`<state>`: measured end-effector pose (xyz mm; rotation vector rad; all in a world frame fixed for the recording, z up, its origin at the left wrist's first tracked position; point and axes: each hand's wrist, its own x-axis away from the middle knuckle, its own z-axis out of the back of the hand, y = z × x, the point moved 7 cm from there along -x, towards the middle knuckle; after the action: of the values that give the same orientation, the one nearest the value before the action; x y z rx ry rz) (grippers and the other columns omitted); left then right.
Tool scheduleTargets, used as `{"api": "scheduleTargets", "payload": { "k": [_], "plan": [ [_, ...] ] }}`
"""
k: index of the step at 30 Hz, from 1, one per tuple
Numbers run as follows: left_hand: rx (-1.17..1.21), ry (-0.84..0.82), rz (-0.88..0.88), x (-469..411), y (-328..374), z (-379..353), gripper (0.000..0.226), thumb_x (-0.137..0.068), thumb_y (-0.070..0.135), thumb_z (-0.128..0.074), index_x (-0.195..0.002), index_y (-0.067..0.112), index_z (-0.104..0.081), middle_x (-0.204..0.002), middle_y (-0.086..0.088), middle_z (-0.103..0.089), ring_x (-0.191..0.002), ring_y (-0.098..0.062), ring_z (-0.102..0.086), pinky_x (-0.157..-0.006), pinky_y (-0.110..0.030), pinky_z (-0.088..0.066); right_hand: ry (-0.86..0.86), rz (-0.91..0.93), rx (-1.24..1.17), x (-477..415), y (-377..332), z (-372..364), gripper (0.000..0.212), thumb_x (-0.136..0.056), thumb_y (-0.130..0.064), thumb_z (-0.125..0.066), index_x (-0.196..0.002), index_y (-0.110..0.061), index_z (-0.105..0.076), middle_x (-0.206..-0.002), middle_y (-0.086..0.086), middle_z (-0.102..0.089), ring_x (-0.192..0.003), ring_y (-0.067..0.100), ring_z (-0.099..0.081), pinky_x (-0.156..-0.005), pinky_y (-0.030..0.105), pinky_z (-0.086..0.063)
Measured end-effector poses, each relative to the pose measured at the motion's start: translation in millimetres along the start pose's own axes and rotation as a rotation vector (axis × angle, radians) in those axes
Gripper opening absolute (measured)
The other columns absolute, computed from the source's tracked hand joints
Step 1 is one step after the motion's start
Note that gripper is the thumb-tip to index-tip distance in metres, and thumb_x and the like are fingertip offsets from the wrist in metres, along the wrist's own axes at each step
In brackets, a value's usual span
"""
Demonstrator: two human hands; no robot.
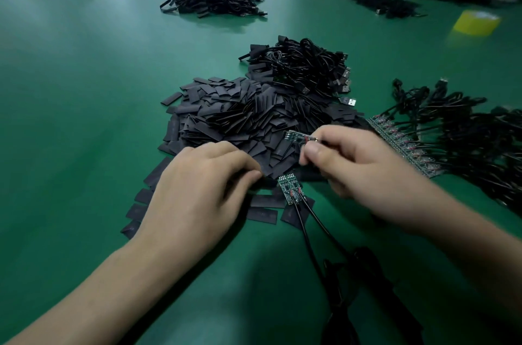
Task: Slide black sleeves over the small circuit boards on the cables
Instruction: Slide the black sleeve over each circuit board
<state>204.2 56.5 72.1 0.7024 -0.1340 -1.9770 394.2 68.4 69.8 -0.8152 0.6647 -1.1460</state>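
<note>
Plenty remains, I judge: the right hand [353,166] has its grip pinched on an unsleeved circuit board [296,137] over the sleeve pile [240,118] at the middle of the table [84,90], the left hand [197,192] curls there, its grip impossible to tell, and a row of bare boards [404,144] waits near its right edge.

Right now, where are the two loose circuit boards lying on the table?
Head view, centre: the two circuit boards lie side by side between the left hand and right hand, at the near edge of the sleeve pile.
</note>
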Motion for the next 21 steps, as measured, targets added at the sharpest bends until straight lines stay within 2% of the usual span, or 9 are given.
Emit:
{"api": "scheduleTargets", "payload": {
  "k": [3,5,7,10,12,14,16,18,21],
  "plan": [
    [0.104,0.06,0.049,1.3,-1.7,2.4,0.006,-0.095,0.027,-0.066,-0.091,0.03,-0.071,-0.086,0.019,-0.068,-0.082,-0.003,-0.064,-0.077,-0.03,-0.052,0.05,0.014,0.032,0.5,6.6,-13.5,0.04,-0.092,-0.058,-0.055,-0.094,-0.019,-0.064,-0.063,-0.004,-0.048,-0.06,0.006,-0.043,-0.058,0.038,-0.035],
    [0.243,0.112,0.104,3.2,-3.2,4.4,0.008,-0.092,0.024,-0.069,-0.091,0.031,-0.072,-0.082,0.021,-0.07,-0.079,0.002,-0.065,-0.073,-0.012,-0.047,0.041,0.027,0.041,-0.1,6.6,-19.5,0.042,-0.089,-0.059,-0.057,-0.092,-0.017,-0.064,-0.063,-0.009,-0.049,-0.059,0.003,-0.041,-0.058,0.034,-0.034],
    [0.409,0.129,0.149,5.5,-2.2,2.6,0.013,-0.09,0.019,-0.071,-0.09,0.031,-0.074,-0.078,0.018,-0.071,-0.073,0.001,-0.068,-0.066,-0.005,-0.045,0.019,0.016,0.031,-0.5,8.0,-23.5,0.045,-0.088,-0.057,-0.057,-0.089,-0.013,-0.063,-0.063,-0.01,-0.047,-0.058,0.004,-0.039,-0.059,0.034,-0.031],
    [0.509,0.109,0.118,8.0,6.4,-1.1,0.014,-0.089,0.016,-0.074,-0.094,0.028,-0.076,-0.081,0.016,-0.072,-0.068,0.0,-0.07,-0.065,-0.008,-0.049,0.0,0.014,-0.04,-0.7,8.2,-25.0,0.041,-0.092,-0.049,-0.058,-0.089,-0.008,-0.064,-0.064,-0.006,-0.046,-0.059,0.008,-0.037,-0.058,0.033,-0.029],
    [0.419,0.116,0.028,7.8,12.7,1.9,0.013,-0.086,0.024,-0.078,-0.099,0.026,-0.077,-0.084,0.016,-0.071,-0.075,0.001,-0.068,-0.072,-0.011,-0.049,0.001,0.007,-0.105,0.6,8.9,-21.9,0.036,-0.094,-0.045,-0.058,-0.089,-0.011,-0.066,-0.06,-0.01,-0.047,-0.054,0.004,-0.036,-0.052,0.023,-0.029],
    [0.301,0.137,-0.053,8.5,15.9,5.0,0.023,-0.083,0.034,-0.082,-0.103,0.024,-0.078,-0.089,0.013,-0.069,-0.082,-0.002,-0.065,-0.078,-0.015,-0.049,-0.003,0.007,-0.134,1.8,8.7,-22.0,0.031,-0.098,-0.04,-0.058,-0.087,-0.013,-0.066,-0.055,-0.014,-0.046,-0.049,0.0,-0.034,-0.046,0.013,-0.027],
    [0.257,0.165,-0.09,9.6,15.2,6.4,0.024,-0.082,0.035,-0.082,-0.103,0.023,-0.078,-0.094,0.014,-0.069,-0.086,0.0,-0.064,-0.08,-0.018,-0.051,-0.027,0.005,-0.149,3.0,8.1,-24.9,0.026,-0.103,-0.032,-0.058,-0.087,-0.013,-0.067,-0.054,-0.016,-0.047,-0.047,-0.001,-0.035,-0.045,0.01,-0.028],
    [0.264,0.177,-0.094,9.4,13.3,6.0,0.021,-0.082,0.032,-0.082,-0.101,0.024,-0.078,-0.095,0.015,-0.069,-0.087,0.002,-0.064,-0.081,-0.018,-0.051,-0.046,0.009,-0.153,3.4,5.7,-27.4,0.029,-0.103,-0.036,-0.055,-0.089,-0.016,-0.069,-0.055,-0.015,-0.045,-0.049,0.0,-0.034,-0.047,0.015,-0.028],
    [0.377,0.187,0.018,6.5,1.1,5.4,0.021,-0.079,0.036,-0.082,-0.098,0.028,-0.078,-0.09,0.019,-0.071,-0.084,0.001,-0.067,-0.079,-0.015,-0.05,-0.002,0.033,-0.058,3.0,1.4,-20.1,0.034,-0.098,-0.05,-0.044,-0.084,-0.033,-0.07,-0.06,-0.008,-0.043,-0.055,0.009,-0.039,-0.055,0.032,-0.032]
  ]
}}
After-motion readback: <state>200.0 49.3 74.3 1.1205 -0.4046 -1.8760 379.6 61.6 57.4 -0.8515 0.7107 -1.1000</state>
